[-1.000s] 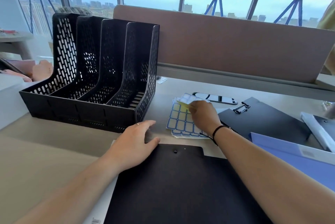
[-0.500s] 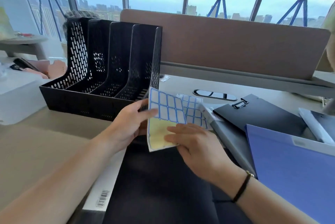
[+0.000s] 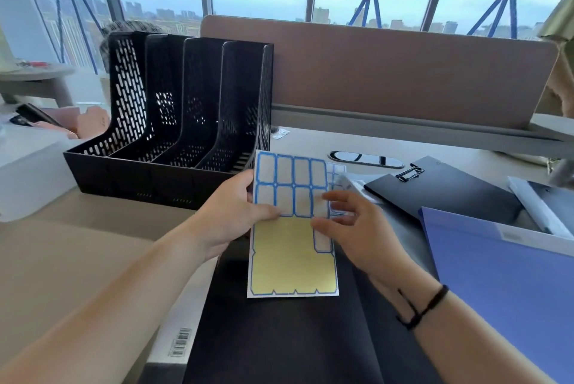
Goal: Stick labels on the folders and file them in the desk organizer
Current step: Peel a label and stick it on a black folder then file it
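My left hand (image 3: pixel 230 219) pinches the left edge of a label sheet (image 3: pixel 292 256), holding it up over a black folder (image 3: pixel 279 337) that lies in front of me. The sheet has blue-bordered labels in its upper half and bare yellow backing below. My right hand (image 3: pixel 351 228) touches the sheet's right side with its fingers spread and blurred; I cannot tell if it pinches a label. The black mesh desk organizer (image 3: pixel 174 122) stands at the back left, its slots empty. A blue folder (image 3: pixel 503 284) lies at the right.
Another black folder with a metal clip (image 3: pixel 441 194) lies behind the blue one. More label sheets (image 3: pixel 337 172) sit behind the held sheet. A brown desk divider (image 3: pixel 403 73) closes the back. A white box (image 3: pixel 28 166) stands left of the organizer.
The label sheet was picked off the desk pile and is now held upright, closer to me. My left hand left the black folder and took the sheet's left edge; my right hand shifted to its right side.
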The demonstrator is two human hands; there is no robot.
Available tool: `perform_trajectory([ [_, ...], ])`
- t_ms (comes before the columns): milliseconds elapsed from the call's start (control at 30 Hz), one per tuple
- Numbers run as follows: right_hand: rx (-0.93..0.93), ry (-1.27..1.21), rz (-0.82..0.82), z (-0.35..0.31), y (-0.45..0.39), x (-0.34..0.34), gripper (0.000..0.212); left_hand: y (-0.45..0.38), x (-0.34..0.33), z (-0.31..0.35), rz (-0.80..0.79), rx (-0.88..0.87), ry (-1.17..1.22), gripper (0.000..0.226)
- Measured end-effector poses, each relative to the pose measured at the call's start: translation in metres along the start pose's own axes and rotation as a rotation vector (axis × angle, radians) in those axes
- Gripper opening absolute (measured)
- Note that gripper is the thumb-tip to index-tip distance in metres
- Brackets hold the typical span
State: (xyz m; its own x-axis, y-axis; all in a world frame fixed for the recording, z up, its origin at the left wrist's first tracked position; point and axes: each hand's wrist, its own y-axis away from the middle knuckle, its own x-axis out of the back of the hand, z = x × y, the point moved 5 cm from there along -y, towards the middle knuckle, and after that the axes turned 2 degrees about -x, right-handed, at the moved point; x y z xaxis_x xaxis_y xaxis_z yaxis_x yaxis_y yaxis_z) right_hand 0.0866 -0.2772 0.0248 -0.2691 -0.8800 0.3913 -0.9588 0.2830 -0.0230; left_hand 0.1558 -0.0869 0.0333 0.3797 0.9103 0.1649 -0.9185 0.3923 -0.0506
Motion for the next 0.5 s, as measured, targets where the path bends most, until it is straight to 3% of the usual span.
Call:
perform_trajectory([
  [100,-0.108,-0.262,-0.127,0.014,-0.005,-0.002,0.049,-0.003,-0.007,-0.003,0.037,0.014,0.054,0.054],
  [267,-0.06,-0.446,-0.17,0.024,-0.011,-0.002,0.053,-0.006,-0.009,-0.013,0.1,0.158,0.273,0.045],
  [400,-0.069,-0.597,-0.031,0.028,-0.011,0.007,0.036,0.0,-0.023,-0.012,-0.099,0.298,0.427,0.036],
  [500,-0.051,-0.566,0.055,0.034,-0.011,0.008,0.023,0.009,-0.035,-0.017,-0.267,0.284,0.413,0.035],
])
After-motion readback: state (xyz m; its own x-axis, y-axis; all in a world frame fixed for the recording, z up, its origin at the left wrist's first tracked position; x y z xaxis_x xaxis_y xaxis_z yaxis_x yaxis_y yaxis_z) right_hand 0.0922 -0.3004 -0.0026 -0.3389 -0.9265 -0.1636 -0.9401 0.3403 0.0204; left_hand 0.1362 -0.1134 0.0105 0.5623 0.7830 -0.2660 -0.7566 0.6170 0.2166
